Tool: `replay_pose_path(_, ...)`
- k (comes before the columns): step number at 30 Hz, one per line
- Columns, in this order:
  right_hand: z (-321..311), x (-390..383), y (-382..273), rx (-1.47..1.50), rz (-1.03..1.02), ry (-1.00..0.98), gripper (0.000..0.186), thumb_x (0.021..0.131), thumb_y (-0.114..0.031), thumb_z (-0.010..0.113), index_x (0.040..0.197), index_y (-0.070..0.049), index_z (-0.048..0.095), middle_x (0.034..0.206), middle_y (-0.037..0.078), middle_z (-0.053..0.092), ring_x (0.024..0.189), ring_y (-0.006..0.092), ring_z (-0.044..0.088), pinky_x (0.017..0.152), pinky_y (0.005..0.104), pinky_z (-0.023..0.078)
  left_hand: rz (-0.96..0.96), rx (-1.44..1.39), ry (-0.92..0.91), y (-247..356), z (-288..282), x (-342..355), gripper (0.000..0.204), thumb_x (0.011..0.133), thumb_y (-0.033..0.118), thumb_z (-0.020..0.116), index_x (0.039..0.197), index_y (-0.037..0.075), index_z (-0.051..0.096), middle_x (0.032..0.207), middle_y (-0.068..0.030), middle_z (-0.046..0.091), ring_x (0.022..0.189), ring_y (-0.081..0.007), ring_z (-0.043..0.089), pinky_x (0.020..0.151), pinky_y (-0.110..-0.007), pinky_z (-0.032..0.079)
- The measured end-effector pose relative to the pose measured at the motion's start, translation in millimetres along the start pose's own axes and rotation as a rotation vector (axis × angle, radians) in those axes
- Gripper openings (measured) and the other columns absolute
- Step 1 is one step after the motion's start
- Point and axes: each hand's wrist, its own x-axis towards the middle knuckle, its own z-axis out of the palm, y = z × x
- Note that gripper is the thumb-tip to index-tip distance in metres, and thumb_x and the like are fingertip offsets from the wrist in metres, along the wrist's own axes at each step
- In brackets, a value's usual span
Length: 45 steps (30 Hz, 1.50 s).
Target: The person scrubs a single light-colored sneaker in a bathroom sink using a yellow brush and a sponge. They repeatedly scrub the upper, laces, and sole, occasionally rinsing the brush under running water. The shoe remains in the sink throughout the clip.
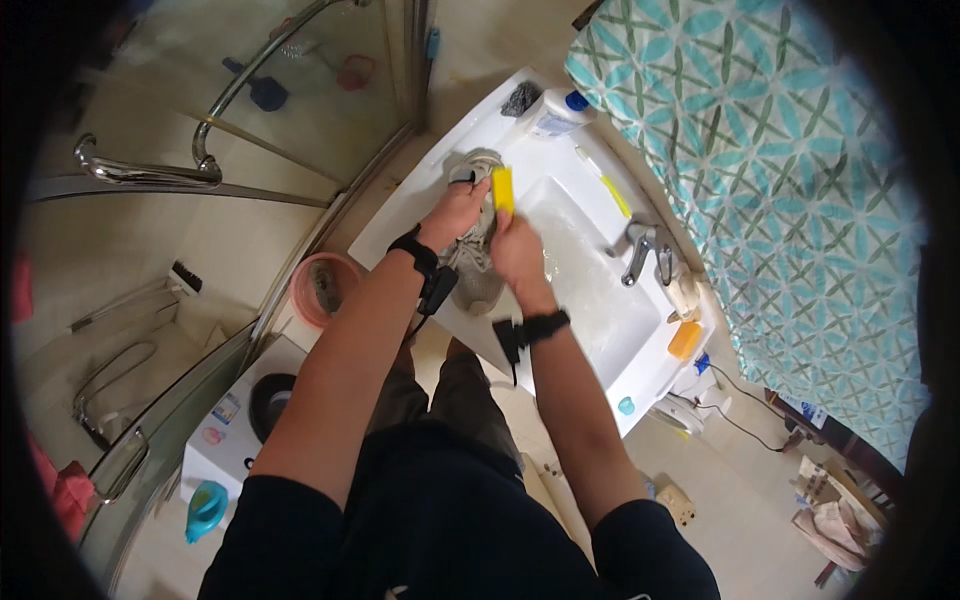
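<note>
Under the left hand (pixel 459 214): gray shoe (pixel 475 288) on the ledge of the white washbasin (pixel 405 222).
With fingers bent, the left hand holds the shoe; the right hand (pixel 519 258) grips a yellow block (pixel 503 190). Chrome faucet (pixel 641 252): right of the right hand. Pink bucket (pixel 301 290): left of the left hand.

Dark short-sleeved top (pixel 440 510), brownish trousers (pixel 462 395).
A black strap rings each wrist: the left strap (pixel 412 245) and the right strap (pixel 546 326) both carry a black block with thin dark cord.
</note>
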Motion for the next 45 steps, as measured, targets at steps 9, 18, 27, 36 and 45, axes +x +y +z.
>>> replay_pose_path(9,-4.1,19.5,-7.3,-0.037,-0.046,0.012,0.051,0.106,-0.043,0.041,0.098,0.001,0.066,0.093,0.031,0.07,0.09,0.0527,0.066,0.081,0.0607,0.052,0.004,0.096,0.054,3.3,6.2,0.7,0.062,0.108,0.048,0.042,0.106,-0.009,0.065,0.1,-0.0244,0.069,0.095,-0.0344,0.064,0.09,-0.041,0.048)
replay_pose_path(18,-9.8,-3.7,-1.8,-0.158,0.061,-0.145,0.051,0.106,-0.045,0.041,0.101,0.0,0.065,0.091,0.03,0.071,0.091,0.0509,0.068,0.081,0.06,0.052,0.031,0.069,0.131,2.3,9.5,1.3,0.065,0.107,0.051,0.037,0.108,-0.007,0.067,0.11,-0.0285,0.069,0.11,-0.0459,0.063,0.096,-0.044,0.048)
replay_pose_path(27,-2.8,-7.9,2.0,-0.171,0.103,-0.174,0.047,0.106,-0.044,0.042,0.104,-0.001,0.062,0.09,0.03,0.07,0.09,0.0513,0.067,0.08,0.0617,0.051,-0.058,-0.069,0.063,4.5,6.2,-0.3,0.065,0.108,0.051,0.037,0.118,-0.008,0.063,0.117,-0.0219,0.069,0.109,-0.0339,0.063,0.096,-0.041,0.047)
replay_pose_path(36,-3.8,23.0,-1.1,-0.081,0.041,-0.032,0.053,0.107,-0.045,0.039,0.099,0.0,0.065,0.09,0.03,0.07,0.09,0.0512,0.067,0.078,0.0595,0.052,0.039,-0.037,0.12,0.1,12.9,2.3,0.066,0.107,0.053,0.036,0.11,-0.007,0.064,0.11,-0.0289,0.069,0.107,-0.0438,0.064,0.094,-0.046,0.048)
replay_pose_path(45,3.7,-6.8,27.8,-0.119,0.066,-0.089,0.048,0.106,-0.044,0.045,0.096,-0.001,0.062,0.087,0.03,0.069,0.086,0.0519,0.067,0.075,0.06,0.052,-0.02,0.074,0.118,1.2,9.8,4.1,0.068,0.107,0.054,0.036,0.11,-0.008,0.065,0.107,-0.0287,0.069,0.105,-0.046,0.064,0.092,-0.047,0.049)
